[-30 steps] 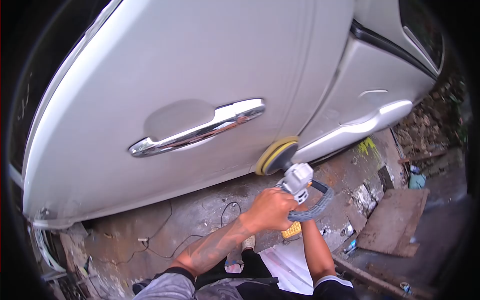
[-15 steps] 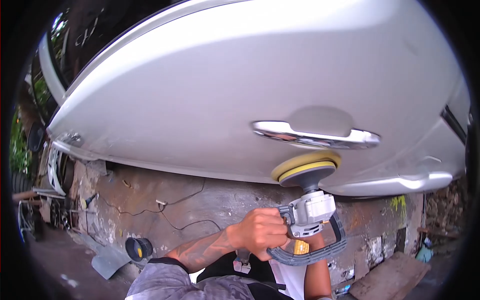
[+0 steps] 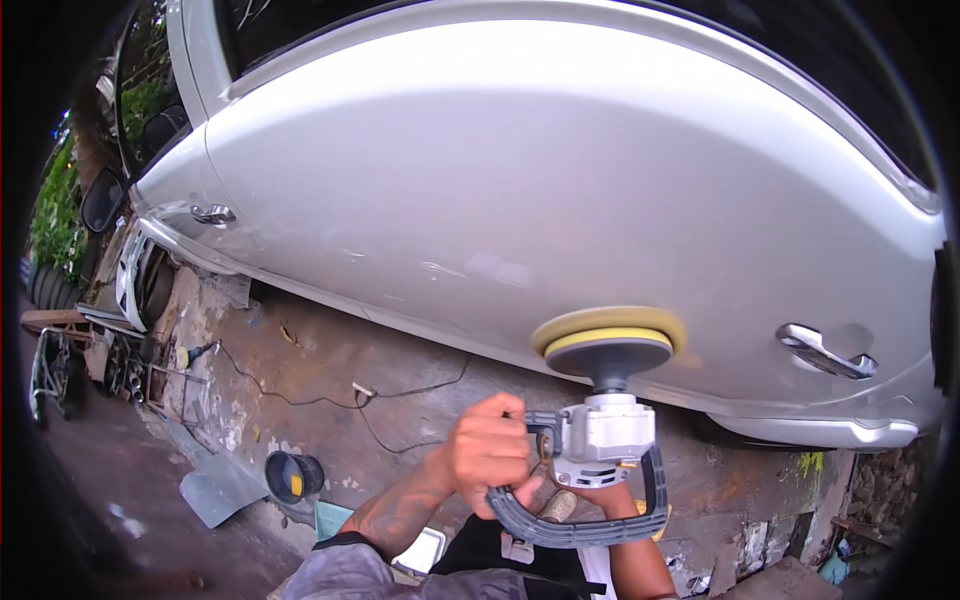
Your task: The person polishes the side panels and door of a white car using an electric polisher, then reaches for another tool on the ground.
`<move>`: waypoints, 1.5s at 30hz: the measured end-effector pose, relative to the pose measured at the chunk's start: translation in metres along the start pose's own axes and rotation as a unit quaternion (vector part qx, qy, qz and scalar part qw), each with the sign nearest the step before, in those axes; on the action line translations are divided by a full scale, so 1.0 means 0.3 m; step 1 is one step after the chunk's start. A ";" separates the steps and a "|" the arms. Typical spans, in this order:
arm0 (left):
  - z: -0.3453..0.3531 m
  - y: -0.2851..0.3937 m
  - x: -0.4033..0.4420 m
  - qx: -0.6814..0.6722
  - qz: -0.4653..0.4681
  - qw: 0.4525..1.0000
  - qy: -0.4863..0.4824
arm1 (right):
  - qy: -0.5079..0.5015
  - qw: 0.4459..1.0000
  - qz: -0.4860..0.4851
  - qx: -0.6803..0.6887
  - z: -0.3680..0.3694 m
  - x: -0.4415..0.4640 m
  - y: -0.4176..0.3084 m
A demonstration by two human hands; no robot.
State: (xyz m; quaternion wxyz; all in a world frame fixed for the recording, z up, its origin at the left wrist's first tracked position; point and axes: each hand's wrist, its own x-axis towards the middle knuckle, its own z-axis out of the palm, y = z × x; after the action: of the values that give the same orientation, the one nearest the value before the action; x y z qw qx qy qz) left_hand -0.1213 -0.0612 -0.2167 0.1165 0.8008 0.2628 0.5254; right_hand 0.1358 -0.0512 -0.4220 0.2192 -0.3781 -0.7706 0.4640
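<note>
An electric car polisher (image 3: 605, 440) with a spinning yellow foam pad (image 3: 612, 330) is held against the silver-white car door (image 3: 480, 200). The pad's rim is blurred, and it lies on the lower panel, left of the chrome door handle (image 3: 825, 352). My left hand (image 3: 488, 448) is closed around the left side of the polisher's dark loop handle (image 3: 575, 530). Behind the machine's body, my right hand (image 3: 605, 495) grips it from the right; most of those fingers are hidden by the tool and its handle.
A power cord (image 3: 300, 402) trails over the worn concrete floor. A black bucket (image 3: 294, 478) with something yellow inside stands at lower left, beside a flat grey sheet (image 3: 222, 488). Metal parts (image 3: 60, 370) are piled at far left. A second chrome handle (image 3: 212, 214) shows farther along the car.
The polisher has moved left along the door, from just below the chrome handle to the panel beside it. My view has shifted too, showing the windows and more of the car.
</note>
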 end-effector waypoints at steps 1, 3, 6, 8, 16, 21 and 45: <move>-0.053 -0.007 -0.021 0.006 -0.007 1.000 0.006 | -0.018 0.999 0.006 0.031 0.024 0.038 -0.060; -0.156 -0.015 -0.064 0.016 -0.014 1.000 0.010 | 0.010 0.991 0.009 0.134 0.071 0.093 -0.193; -0.271 -0.012 -0.100 0.031 -0.041 0.994 0.101 | 0.070 0.979 -0.184 -0.052 0.102 0.267 -0.376; -0.342 -0.023 -0.145 0.043 -0.042 0.988 0.140 | 0.064 0.981 -0.148 0.111 0.190 0.346 -0.400; -0.424 -0.111 -0.419 0.039 -0.074 0.962 0.261 | 0.060 0.988 -0.130 0.048 0.248 0.466 -0.550; -0.282 -0.062 -0.365 0.056 -0.106 0.978 0.169 | 0.047 0.990 -0.118 0.069 0.176 0.369 -0.424; 0.862 -0.058 0.115 -0.068 0.206 0.976 0.021 | -0.169 0.973 -0.154 0.040 -0.102 -0.459 0.817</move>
State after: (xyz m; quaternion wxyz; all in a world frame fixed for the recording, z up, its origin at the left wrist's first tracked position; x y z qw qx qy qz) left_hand 0.1175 -0.0047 -0.3067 0.0546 0.8164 0.0579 0.5719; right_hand 0.3349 -0.0730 -0.6215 0.1695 -0.1618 -0.8261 0.5125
